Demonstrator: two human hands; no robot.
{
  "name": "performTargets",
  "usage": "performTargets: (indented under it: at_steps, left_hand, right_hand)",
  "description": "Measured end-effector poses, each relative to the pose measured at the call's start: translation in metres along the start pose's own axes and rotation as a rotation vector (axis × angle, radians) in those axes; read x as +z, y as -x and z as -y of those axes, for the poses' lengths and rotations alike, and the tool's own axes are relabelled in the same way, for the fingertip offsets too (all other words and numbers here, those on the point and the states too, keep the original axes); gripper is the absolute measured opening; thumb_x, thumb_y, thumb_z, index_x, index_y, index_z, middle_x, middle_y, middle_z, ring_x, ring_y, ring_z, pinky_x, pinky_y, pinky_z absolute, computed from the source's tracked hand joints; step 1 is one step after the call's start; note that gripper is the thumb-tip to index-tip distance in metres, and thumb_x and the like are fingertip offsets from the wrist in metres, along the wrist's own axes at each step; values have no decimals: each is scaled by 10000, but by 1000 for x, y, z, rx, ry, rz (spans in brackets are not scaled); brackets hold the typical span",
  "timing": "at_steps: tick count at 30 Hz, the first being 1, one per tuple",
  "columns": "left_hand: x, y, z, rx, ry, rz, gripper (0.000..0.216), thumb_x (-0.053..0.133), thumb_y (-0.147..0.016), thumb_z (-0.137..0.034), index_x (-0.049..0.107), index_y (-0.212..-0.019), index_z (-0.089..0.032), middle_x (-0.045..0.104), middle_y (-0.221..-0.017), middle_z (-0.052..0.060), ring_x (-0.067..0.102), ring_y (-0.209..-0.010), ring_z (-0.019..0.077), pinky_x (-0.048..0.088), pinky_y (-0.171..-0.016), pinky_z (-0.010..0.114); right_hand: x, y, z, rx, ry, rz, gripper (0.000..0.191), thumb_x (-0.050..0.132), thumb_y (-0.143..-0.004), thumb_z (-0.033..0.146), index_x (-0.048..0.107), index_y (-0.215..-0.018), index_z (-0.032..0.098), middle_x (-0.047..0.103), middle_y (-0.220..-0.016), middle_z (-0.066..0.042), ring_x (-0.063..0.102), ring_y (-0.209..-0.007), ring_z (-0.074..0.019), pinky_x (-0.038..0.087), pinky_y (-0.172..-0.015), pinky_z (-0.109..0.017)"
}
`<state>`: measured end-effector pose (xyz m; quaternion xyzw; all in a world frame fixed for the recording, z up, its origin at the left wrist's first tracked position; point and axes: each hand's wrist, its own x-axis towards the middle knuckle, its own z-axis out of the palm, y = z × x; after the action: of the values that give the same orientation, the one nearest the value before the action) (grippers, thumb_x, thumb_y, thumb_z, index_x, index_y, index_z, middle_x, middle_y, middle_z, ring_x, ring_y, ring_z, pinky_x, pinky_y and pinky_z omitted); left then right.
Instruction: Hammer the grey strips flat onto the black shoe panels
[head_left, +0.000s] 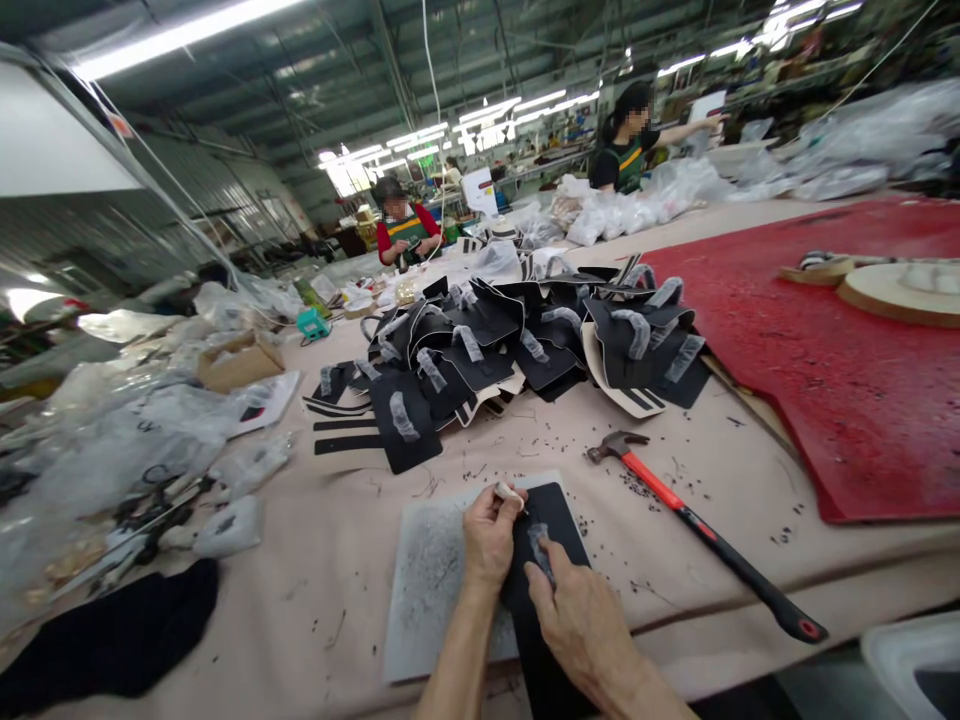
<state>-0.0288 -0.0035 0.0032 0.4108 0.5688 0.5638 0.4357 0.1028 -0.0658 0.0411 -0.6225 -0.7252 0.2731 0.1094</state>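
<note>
Work appears midway on one panel (561,512), lying partly over the board (429,565), the left hand (487,540) grasping a white tool (510,494), the right hand (583,605) touching the strap (537,543), its grip unclear; whether the heap (480,368) beyond is finished cannot be told.

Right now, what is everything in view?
Board: one, grey, front centre
Panel: one, black, partly on board
Wrapped strap: one, clear covering, on panel
Slim object: one, whitish, over panel
Hammer: one, orange and black, right
Panel heap: many, black and cream, centre
Sheet: one, red, right
Plastic bags: many, clear, left, back
Box: one, brown, left
Boxlike item: one, teal, left
Cloth: one, black, lower left
Table: one, beige, beneath
Lights: several, white, overhead
Workers: two or more, green aprons, back
Left hand: one, fingers around slim object
Right hand: one, at wrapped strap
</note>
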Motion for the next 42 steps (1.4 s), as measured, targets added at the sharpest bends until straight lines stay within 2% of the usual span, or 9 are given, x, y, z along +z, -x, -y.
performTargets:
  at_steps: [7,21,23,25,28,31,34,38,42]
  left_hand:
    - [1,1,-9,68,-131,57,217,656,-838,-365,696,-898,-160,777,-856,69,711,-779,193,547,-749,285]
    - [5,5,1,174,-297,9,149,627,-854,-295,728,-895,-193,782,-876,54,720,-780,200,546,-738,280]
    - [6,7,3,221,-331,3,140,632,-854,-288,734,-899,-203,782,-879,54,722,-775,205,547,-735,284]
    - [7,9,4,264,-357,13,141,628,-854,-269,741,-915,-209,783,-897,58,726,-796,213,550,-756,295]
    - [8,11,1,301,-378,54,161,613,-850,-232,744,-941,-214,783,-921,58,729,-835,220,554,-800,314]
    - [8,11,-2,308,-366,77,170,608,-842,-220,746,-942,-221,782,-917,48,729,-843,218,555,-814,315]
    - [7,11,-5,303,-350,91,171,603,-836,-212,748,-926,-224,779,-903,40,724,-829,208,549,-804,300]
    - [7,11,-7,305,-340,136,168,586,-846,-203,739,-914,-219,767,-865,31,707,-779,193,536,-767,283]
    - [7,12,-8,326,-337,161,166,568,-856,-189,726,-900,-215,749,-836,24,691,-759,185,515,-742,268]
  right_hand:
    - [2,3,-9,-36,-45,11,457,357,-1004,416,557,-1294,124,748,-943,-172,724,-887,-300,489,-773,-365]
    - [-3,4,-12,-83,-109,60,499,378,-994,454,518,-1352,135,736,-1033,-157,708,-958,-294,501,-823,-377]
    - [-16,3,-26,-141,-147,-5,497,360,-1000,461,500,-1373,164,715,-1106,-133,693,-983,-258,505,-835,-350]
    - [-34,-3,-52,-153,-86,-180,467,336,-1008,446,513,-1345,176,687,-1132,-123,669,-987,-240,500,-849,-341]
    - [-61,-17,-108,-43,260,-427,421,393,-980,410,559,-1232,117,630,-1139,-186,617,-1004,-304,478,-860,-413]
    - [-77,-27,-157,107,517,-346,283,465,-928,339,597,-1047,118,620,-1005,-190,613,-900,-326,466,-740,-413]
    - [-85,-31,-175,223,222,-140,109,472,-873,248,547,-852,172,603,-829,-118,603,-745,-247,437,-641,-341]
    - [-101,-30,-146,310,-375,157,100,408,-833,262,482,-784,215,575,-688,-32,519,-535,-148,408,-496,-261]
    - [-118,-21,-95,271,-494,78,282,310,-921,465,455,-821,245,497,-601,36,405,-417,-119,322,-397,-238]
